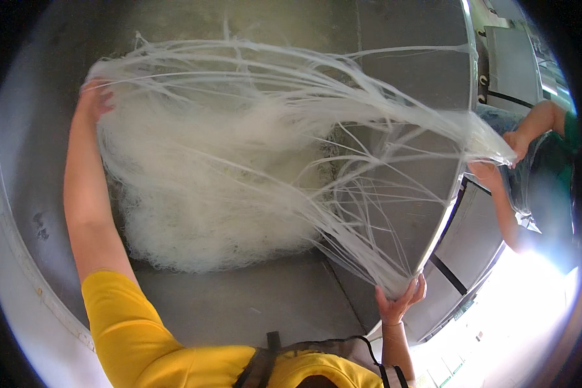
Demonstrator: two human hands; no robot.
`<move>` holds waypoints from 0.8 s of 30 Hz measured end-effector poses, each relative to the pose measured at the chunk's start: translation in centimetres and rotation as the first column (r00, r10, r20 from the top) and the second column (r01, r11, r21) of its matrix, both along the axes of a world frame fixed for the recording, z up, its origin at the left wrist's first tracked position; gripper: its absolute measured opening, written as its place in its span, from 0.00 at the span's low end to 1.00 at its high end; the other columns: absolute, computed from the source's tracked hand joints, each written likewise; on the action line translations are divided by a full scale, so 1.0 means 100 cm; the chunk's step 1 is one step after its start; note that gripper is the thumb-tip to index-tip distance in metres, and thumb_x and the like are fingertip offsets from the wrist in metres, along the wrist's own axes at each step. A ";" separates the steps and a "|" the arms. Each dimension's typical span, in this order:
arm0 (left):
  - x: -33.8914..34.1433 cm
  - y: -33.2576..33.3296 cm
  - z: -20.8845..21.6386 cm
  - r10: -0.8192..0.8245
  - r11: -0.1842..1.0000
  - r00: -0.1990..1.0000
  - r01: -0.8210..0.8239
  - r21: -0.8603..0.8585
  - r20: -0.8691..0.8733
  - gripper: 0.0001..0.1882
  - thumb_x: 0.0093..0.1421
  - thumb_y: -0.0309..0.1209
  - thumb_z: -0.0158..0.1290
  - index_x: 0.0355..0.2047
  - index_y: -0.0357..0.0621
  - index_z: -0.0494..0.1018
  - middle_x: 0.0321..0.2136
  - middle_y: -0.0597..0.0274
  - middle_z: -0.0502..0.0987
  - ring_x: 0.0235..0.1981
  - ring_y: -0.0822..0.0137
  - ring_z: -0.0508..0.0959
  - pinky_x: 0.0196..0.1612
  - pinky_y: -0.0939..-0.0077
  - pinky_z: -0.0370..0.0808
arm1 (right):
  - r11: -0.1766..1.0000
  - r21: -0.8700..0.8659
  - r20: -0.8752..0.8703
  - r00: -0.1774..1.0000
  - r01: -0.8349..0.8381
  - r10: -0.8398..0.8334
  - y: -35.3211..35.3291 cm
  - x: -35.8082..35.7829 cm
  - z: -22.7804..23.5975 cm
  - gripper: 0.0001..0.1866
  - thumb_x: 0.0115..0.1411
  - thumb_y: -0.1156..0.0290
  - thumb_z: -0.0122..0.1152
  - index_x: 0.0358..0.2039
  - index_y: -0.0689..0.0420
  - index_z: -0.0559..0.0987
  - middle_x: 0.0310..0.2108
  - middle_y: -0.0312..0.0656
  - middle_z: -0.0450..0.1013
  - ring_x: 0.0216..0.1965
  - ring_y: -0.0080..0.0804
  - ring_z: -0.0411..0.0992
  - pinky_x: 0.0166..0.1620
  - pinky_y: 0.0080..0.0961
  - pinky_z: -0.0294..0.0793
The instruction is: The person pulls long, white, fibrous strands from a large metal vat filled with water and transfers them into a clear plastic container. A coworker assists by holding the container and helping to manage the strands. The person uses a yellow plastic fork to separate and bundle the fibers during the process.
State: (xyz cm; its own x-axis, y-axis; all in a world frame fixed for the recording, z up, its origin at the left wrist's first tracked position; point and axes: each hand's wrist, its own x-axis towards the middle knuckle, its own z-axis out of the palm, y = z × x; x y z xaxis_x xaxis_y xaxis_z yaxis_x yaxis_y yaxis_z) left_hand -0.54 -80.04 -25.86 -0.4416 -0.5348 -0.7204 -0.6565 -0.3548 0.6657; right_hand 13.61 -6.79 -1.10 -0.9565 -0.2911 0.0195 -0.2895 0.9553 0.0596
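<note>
A large heap of fine white netting (207, 213), thin-stranded and translucent, lies on a grey metal surface. Loose bundles of it stretch toward the right. At the far left my left hand (97, 97) has its fingers curled into the netting's upper corner, my arm reaching out. Low on the right, my right hand (401, 302) cups a gathered bunch of strands between thumb and fingers, by the surface's edge. Across that edge, another person's hands (498, 158) hold the bunched end of the netting. Between us the strands hang spread and partly taut.
The grey metal surface (239, 304) has a raised pale rim (10, 213) on the left and a straight edge (469, 84) on the right. Beyond stand grey panels (462, 239) and the other person in a green sleeve (570, 129). Bright light glares at the lower right.
</note>
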 end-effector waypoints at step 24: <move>0.099 0.342 -0.015 -0.751 -0.498 -0.467 0.865 0.064 0.467 0.18 0.54 0.42 0.41 0.41 0.50 0.68 0.45 0.58 0.67 0.48 0.60 0.64 0.51 0.60 0.56 | 0.998 -0.024 -0.020 0.998 -0.066 0.065 -0.004 -0.006 0.002 0.40 0.37 0.57 0.67 0.50 0.53 0.58 0.51 0.52 0.52 0.50 0.49 0.53 0.49 0.45 0.52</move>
